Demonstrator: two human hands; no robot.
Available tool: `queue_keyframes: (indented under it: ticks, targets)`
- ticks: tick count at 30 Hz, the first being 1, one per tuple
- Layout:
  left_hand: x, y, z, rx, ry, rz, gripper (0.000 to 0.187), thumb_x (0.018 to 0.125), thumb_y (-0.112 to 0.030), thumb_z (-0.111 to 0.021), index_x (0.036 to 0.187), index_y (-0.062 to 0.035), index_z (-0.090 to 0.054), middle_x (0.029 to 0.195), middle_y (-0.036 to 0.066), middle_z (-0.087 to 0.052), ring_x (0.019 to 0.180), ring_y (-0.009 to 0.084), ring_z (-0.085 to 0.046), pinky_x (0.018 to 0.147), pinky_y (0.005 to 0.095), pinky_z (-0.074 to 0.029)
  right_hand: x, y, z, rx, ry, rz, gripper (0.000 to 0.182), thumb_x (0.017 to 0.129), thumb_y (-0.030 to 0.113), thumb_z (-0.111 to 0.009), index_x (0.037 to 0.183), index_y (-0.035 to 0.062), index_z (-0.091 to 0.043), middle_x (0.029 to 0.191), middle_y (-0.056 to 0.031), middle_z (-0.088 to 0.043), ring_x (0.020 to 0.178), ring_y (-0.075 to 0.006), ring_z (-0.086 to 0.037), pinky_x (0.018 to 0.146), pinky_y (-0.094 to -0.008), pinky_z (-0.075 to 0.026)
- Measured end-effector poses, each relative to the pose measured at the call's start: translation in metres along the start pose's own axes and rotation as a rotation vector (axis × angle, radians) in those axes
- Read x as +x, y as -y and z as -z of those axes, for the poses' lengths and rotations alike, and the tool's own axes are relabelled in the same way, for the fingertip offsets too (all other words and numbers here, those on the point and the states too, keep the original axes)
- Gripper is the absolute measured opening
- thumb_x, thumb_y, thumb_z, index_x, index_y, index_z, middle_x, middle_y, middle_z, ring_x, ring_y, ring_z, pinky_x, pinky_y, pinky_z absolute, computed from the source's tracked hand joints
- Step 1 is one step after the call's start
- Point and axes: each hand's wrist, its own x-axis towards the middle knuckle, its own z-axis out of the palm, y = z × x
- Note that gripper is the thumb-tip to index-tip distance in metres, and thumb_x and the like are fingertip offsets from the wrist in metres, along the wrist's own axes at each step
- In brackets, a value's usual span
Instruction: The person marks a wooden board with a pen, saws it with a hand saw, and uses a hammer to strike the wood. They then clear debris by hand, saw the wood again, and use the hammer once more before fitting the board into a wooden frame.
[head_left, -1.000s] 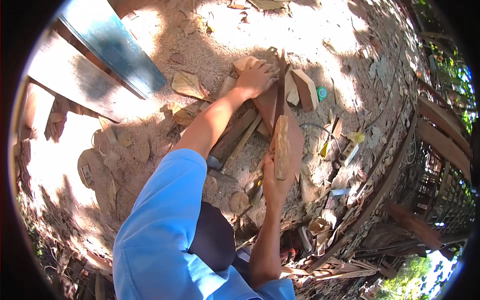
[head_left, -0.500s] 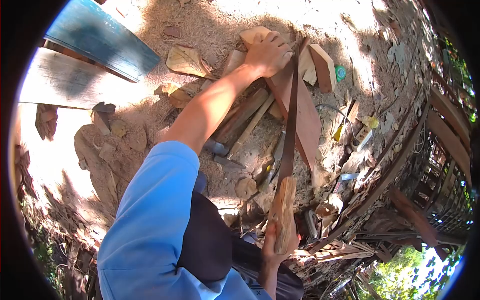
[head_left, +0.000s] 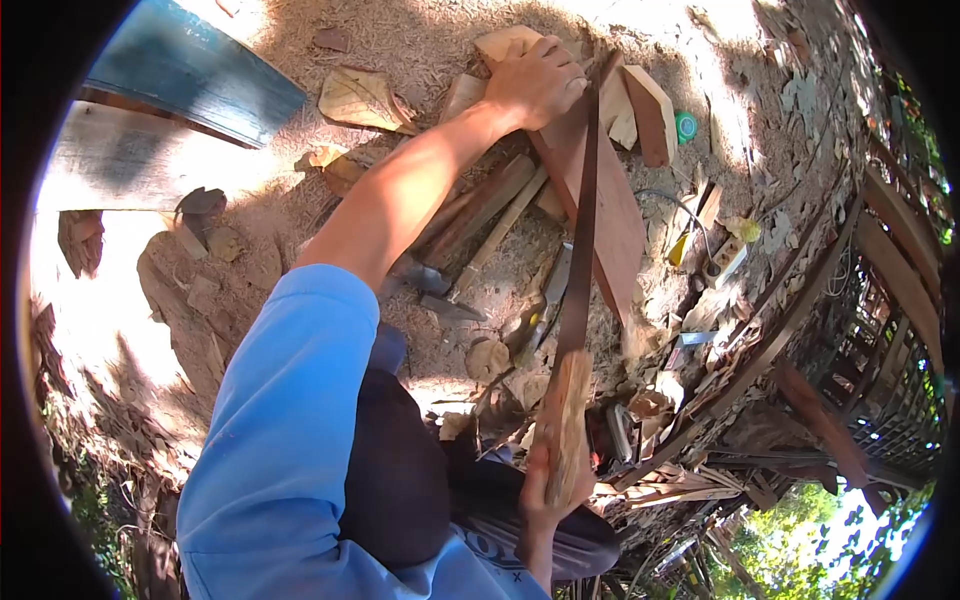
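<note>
In the head view, the right hand [head_left: 553, 488] is now drawn back close to the person's dark-clad knees [head_left: 395, 465], whereas a second ago it was farther forward, with the saw handle over the lower part of the board. More of the saw's blade is bare as a result. Since half a second ago the saw [head_left: 580, 255] has hardly changed place against the board [head_left: 612, 230], and the left hand [head_left: 540, 85] stays where it was.

The ground [head_left: 440, 55] is dusty and strewn with shavings, patched with hard sun and shade. A blue plank [head_left: 200, 75] and a pale plank [head_left: 150, 165] lie at upper left, a curled dry leaf [head_left: 360, 97] is near the left wrist, and sticks [head_left: 490, 200] lie beneath the forearm. A wood block [head_left: 655, 120] sits right of the board, a green round object [head_left: 685, 127] just beside it. A slatted structure [head_left: 885, 390] stands at far right.

The right hand is closed around the wooden handle, the blade running forward from it across the board to near the left fingers. The left hand rests on the board's far end, fingers bent; whether it grips or only presses, I cannot tell.
</note>
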Motion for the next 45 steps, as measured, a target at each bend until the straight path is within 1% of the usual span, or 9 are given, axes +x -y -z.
queue_keyframes:
  ticks: [1,2,4,14,19,24,31,40,45]
  targets:
    - [-0.002,0.001,-0.005,-0.009,-0.007,-0.025,0.031,0.100,-0.036,-0.049,0.117,-0.0188,-0.069,0.128,0.000,-0.063,0.135,0.0211,-0.046,0.107,0.0496,-0.038,0.043,-0.008,-0.020,-0.045,-0.014,0.193,0.031,0.090,0.006,-0.060,0.117,-0.0093,-0.065,0.099,-0.0146,-0.072,0.080,-0.0151,-0.067,0.073,-0.0274,-0.052]
    - [0.000,0.004,-0.005,-0.010,-0.025,-0.053,0.031,0.100,-0.036,-0.049,0.117,-0.0183,-0.069,0.129,0.000,-0.063,0.135,0.0213,-0.046,0.108,0.0486,-0.038,0.087,-0.012,-0.032,-0.112,0.110,0.137,0.051,0.086,0.002,-0.062,0.136,-0.0067,-0.057,0.091,-0.0141,-0.073,0.076,-0.0175,-0.071,0.069,-0.0300,-0.056]
    - [0.012,0.007,-0.004,-0.015,-0.017,-0.018,0.034,0.100,-0.036,-0.049,0.117,-0.0165,-0.070,0.128,0.001,-0.064,0.134,0.0215,-0.047,0.107,0.0504,-0.038,0.152,-0.011,-0.082,0.097,-0.085,0.347,0.050,0.085,0.000,-0.065,0.135,-0.0038,-0.059,0.077,-0.0101,-0.068,0.065,-0.0130,-0.065,0.061,-0.0295,-0.053]
    - [-0.003,0.002,-0.011,-0.042,-0.067,-0.010,0.034,0.100,-0.038,-0.048,0.119,-0.0183,-0.069,0.128,0.000,-0.065,0.135,0.0215,-0.047,0.111,0.0496,-0.035,-0.012,-0.021,0.022,-0.166,0.082,0.105,0.058,0.085,0.005,-0.063,0.140,-0.0121,-0.051,0.115,-0.0247,-0.072,0.091,-0.0263,-0.076,0.077,-0.0298,-0.057]
    - [0.006,0.006,-0.006,0.020,-0.053,-0.026,0.035,0.099,-0.039,-0.049,0.119,-0.0188,-0.069,0.128,-0.001,-0.065,0.134,0.0196,-0.048,0.112,0.0471,-0.035,0.183,-0.022,-0.084,0.043,-0.032,0.309,0.050,0.086,0.003,-0.066,0.135,-0.0025,-0.059,0.084,-0.0123,-0.071,0.070,-0.0175,-0.067,0.066,-0.0328,-0.053]
    - [-0.017,0.006,-0.009,-0.019,-0.099,-0.224,0.032,0.097,-0.038,-0.056,0.120,-0.0206,-0.068,0.126,-0.003,-0.064,0.133,0.0182,-0.048,0.111,0.0488,-0.035,0.137,-0.021,-0.093,0.092,-0.042,0.216,0.058,0.086,0.002,-0.064,0.143,-0.0009,-0.053,0.083,-0.0092,-0.070,0.074,-0.0155,-0.067,0.071,-0.0313,-0.054]
    - [-0.003,0.002,-0.012,-0.030,-0.108,-0.042,0.024,0.095,-0.034,-0.059,0.109,-0.0189,-0.070,0.120,-0.002,-0.066,0.131,0.0195,-0.049,0.109,0.0504,-0.036,0.165,-0.020,-0.099,-0.052,-0.093,0.386,0.062,0.084,0.000,-0.065,0.144,-0.0025,-0.052,0.080,-0.0119,-0.069,0.069,-0.0170,-0.067,0.067,-0.0311,-0.054]
    - [0.003,0.003,-0.013,0.027,-0.038,-0.069,0.026,0.100,-0.034,-0.051,0.113,-0.0192,-0.068,0.124,-0.002,-0.064,0.132,0.0185,-0.048,0.109,0.0482,-0.036,0.176,-0.007,-0.089,0.040,0.036,0.146,0.058,0.086,0.000,-0.065,0.143,-0.0032,-0.052,0.094,-0.0170,-0.071,0.075,-0.0196,-0.070,0.069,-0.0331,-0.055]
    - [0.010,0.004,-0.001,0.009,-0.032,-0.061,0.032,0.101,-0.038,-0.049,0.113,-0.0185,-0.070,0.120,-0.002,-0.066,0.128,0.0170,-0.051,0.105,0.0495,-0.036,0.058,-0.032,-0.023,-0.080,0.056,0.188,0.058,0.087,0.003,-0.064,0.142,-0.0094,-0.050,0.116,-0.0237,-0.070,0.092,-0.0266,-0.074,0.079,-0.0333,-0.057]
